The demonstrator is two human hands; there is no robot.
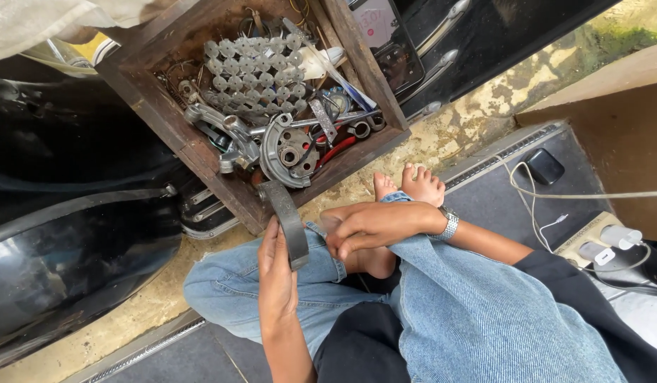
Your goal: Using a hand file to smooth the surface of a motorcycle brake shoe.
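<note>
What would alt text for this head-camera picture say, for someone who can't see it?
Seen from above, a seated person in jeans holds a curved dark metal piece in the left hand, while the right hand rests on a bare foot. Ahead stands a wooden box full of metal parts.

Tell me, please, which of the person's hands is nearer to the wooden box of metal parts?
Left. The left hand holds a curved metal strip just below the wooden box; the right hand rests on a foot, farther off.
</note>
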